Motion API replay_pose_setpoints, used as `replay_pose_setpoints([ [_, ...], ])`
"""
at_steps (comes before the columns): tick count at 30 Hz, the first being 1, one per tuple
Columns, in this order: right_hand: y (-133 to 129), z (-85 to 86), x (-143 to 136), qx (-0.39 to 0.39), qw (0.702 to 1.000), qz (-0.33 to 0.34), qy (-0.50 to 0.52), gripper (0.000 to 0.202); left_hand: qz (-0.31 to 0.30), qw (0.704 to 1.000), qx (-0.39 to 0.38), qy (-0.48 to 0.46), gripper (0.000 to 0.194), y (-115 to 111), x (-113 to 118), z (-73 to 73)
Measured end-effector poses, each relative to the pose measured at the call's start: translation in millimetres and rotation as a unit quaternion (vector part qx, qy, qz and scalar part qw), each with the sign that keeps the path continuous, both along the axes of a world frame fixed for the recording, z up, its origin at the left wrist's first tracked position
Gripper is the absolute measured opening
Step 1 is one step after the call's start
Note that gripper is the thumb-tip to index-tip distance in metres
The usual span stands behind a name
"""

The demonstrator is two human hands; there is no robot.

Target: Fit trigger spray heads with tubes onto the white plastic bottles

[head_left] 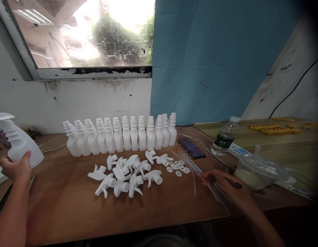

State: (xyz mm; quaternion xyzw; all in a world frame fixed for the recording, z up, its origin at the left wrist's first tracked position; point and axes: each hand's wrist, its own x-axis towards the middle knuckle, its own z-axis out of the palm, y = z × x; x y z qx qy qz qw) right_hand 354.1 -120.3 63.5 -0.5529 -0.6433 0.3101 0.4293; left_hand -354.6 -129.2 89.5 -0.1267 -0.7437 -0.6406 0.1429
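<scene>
Hands on brown wooden surface (71, 206), head view. L hand (16, 168) at far left edge, grip closed round lower body of a white spray bottle (18, 140) w/ trigger head already on; bottle tilted, lifted off surface, nozzle end toward left frame edge. R hand (223, 183) low on right side, fingers curled over a bundle of thin clear dip tubes (197, 169) lying on surface; fingertips touching tubes, blurred, so can't tell if any tube is actually pinched.

Between the two grips, nearer R: loose pile of white trigger heads (125, 171), lying on sides, overlapping. Just left of R fingertips: small cluster of white ring washers (178, 167), flat. Behind pile: row of open-neck white bottles (120, 135), upright, shoulder to shoulder, approx 13, near wall. Beyond R hand: dark pixelated flat item (191, 147); clear water bottle (225, 135), green label, white cap, upright. Just right of R hand: clear lidded plastic container (259, 169), pale contents, not identifiable. Far right, well apart: yellow flat pieces (274, 128) on second surface. Blue sheet (212, 58) on wall, window (89, 34) to its left.
</scene>
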Motion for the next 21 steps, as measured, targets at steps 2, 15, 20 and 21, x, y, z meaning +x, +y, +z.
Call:
replay_pose_setpoints([
  [2,-5,12.0,-17,0.037,0.999,-0.005,0.0,0.047,-0.001,0.997,0.046,0.057,0.056,-9,42,10.4],
  [15,-13,24.1,-157,0.046,0.926,0.119,0.354,0.034,-0.364,0.648,0.018,0.669,0.043,-60,311,-8.3],
  [20,-6,22.7,-158,0.023,0.872,0.081,0.483,0.031,-0.558,0.706,-0.026,0.436,0.043,-62,316,-12.9],
  [21,-3,21.6,-155,0.026,0.87,0.1,0.482,0.029,-0.625,0.711,-0.071,0.314,0.039,-64,316,-9.9],
])
